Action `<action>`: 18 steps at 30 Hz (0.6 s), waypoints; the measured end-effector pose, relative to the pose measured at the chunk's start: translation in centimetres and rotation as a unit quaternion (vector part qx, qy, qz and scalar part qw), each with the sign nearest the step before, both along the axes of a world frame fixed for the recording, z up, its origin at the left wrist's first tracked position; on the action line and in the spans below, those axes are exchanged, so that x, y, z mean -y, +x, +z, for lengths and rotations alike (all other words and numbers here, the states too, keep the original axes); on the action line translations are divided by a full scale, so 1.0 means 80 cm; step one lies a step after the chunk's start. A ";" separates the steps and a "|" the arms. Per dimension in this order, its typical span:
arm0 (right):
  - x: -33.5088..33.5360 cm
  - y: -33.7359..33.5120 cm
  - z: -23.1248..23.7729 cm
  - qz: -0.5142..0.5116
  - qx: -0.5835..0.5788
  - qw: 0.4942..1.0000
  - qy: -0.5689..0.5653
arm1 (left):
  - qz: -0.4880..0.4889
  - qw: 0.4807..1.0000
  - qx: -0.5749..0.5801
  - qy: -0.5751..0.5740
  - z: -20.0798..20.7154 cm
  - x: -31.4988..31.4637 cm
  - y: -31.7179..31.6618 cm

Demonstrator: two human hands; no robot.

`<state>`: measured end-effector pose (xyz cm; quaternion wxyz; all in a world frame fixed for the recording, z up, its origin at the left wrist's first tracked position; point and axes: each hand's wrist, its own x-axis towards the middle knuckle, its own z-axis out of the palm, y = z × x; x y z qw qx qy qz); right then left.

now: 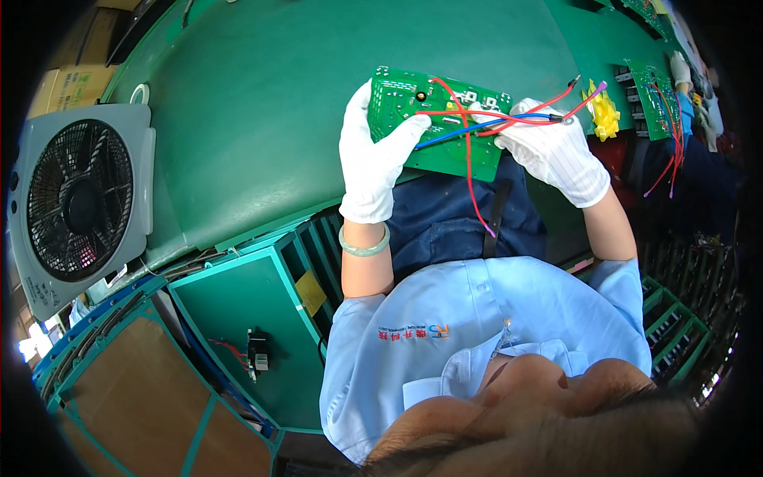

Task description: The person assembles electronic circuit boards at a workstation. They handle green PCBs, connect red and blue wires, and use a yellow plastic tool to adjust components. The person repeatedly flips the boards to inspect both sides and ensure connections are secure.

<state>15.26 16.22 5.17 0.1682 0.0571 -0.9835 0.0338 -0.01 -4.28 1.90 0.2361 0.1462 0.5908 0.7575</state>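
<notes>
Head view: we see the left hand, white-gloved, gripping the left edge of a green circuit board, thumb lying on its face; the board is held just over the near edge of the green table, tilted toward the person; the right hand, also gloved, pinches a bundle of red and blue wires that runs across the board, fingers closed on them; one red wire hangs down below the board; a jade bangle sits on the left wrist; a grey box fan stands at far left; a second green board lies at far right by another person's gloved hand; a yellow part lies near it.
</notes>
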 end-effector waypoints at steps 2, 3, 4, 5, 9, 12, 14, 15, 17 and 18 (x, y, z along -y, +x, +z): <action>-0.001 -0.007 0.022 0.003 0.049 0.997 0.060 | 0.003 1.000 -0.014 -0.013 0.001 0.000 -0.001; -0.005 -0.009 0.027 0.021 0.028 0.999 0.038 | 0.000 1.000 -0.018 -0.016 0.002 0.000 0.000; -0.008 -0.013 0.029 0.036 0.014 0.999 0.035 | -0.002 1.000 -0.023 -0.020 0.003 -0.001 -0.001; -0.012 -0.017 0.031 0.050 0.000 0.998 0.033 | -0.002 0.999 -0.041 -0.014 -0.002 -0.001 -0.003; -0.008 -0.026 0.060 -0.019 -0.017 0.998 -0.066 | -0.020 0.999 -0.027 0.008 -0.009 -0.002 -0.004; -0.037 -0.006 0.052 -0.061 -0.073 0.995 0.006 | -0.002 1.000 -0.022 -0.001 -0.009 -0.002 -0.003; -0.060 0.013 0.037 -0.069 -0.096 0.989 0.093 | 0.017 1.000 -0.015 0.007 -0.011 0.001 -0.003; -0.067 0.028 0.026 -0.132 -0.089 0.984 0.082 | 0.015 0.999 0.012 0.035 -0.005 0.000 -0.002; -0.078 0.056 0.010 -0.246 -0.072 0.965 0.054 | 0.027 0.999 0.022 -0.016 0.003 0.000 -0.006; -0.087 0.074 0.006 -0.299 -0.079 0.951 -0.010 | 0.033 0.998 0.028 -0.046 0.004 0.004 -0.006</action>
